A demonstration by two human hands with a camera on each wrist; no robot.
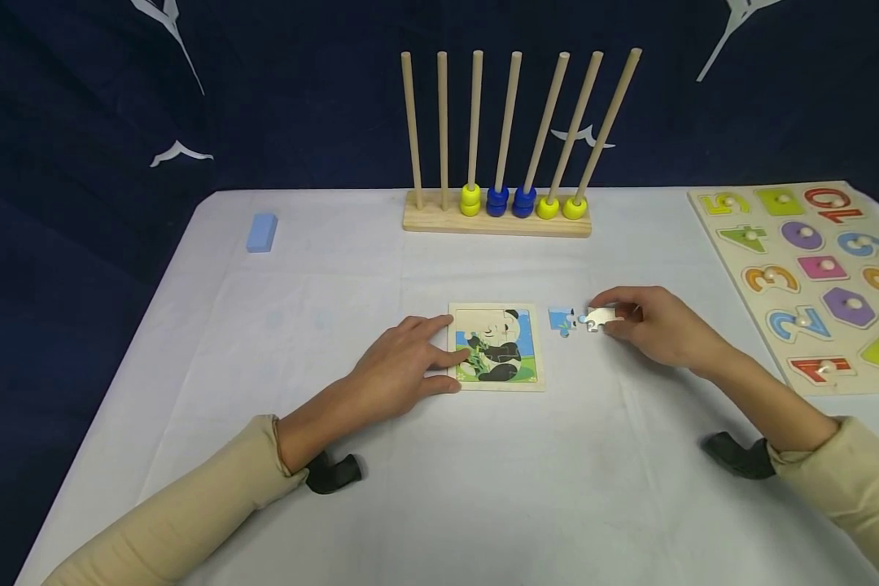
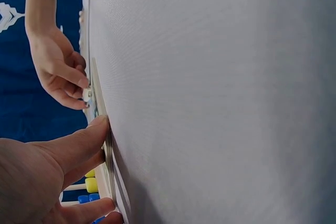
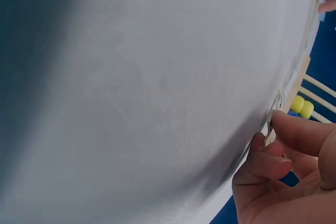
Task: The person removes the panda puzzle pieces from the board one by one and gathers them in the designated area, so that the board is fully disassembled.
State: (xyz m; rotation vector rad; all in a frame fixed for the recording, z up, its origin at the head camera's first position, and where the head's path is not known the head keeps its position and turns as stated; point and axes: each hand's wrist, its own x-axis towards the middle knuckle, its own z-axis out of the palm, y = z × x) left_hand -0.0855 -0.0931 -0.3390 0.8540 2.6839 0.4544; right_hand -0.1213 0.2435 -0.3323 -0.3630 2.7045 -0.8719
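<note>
A small square panda puzzle [image 1: 503, 366] in a pale wooden frame lies flat on the white table. My left hand [image 1: 403, 364] rests along its left edge, fingers spread, with fingertips on the frame and on the picture. In the left wrist view, the left thumb [image 2: 94, 135] touches the rim of the frame. To the right of the puzzle, my right hand [image 1: 655, 321] pinches a pale puzzle piece [image 1: 599, 318] between thumb and fingers, close over the table. A blue puzzle piece [image 1: 561, 320] lies between that piece and the frame.
Behind the puzzle stands a wooden peg rack [image 1: 494, 221] with yellow and blue beads. A number-and-shape peg board [image 1: 813, 285] lies at the right. One light blue block [image 1: 262, 233] sits at the back left. A dark patterned curtain [image 1: 300, 98] hangs behind the table.
</note>
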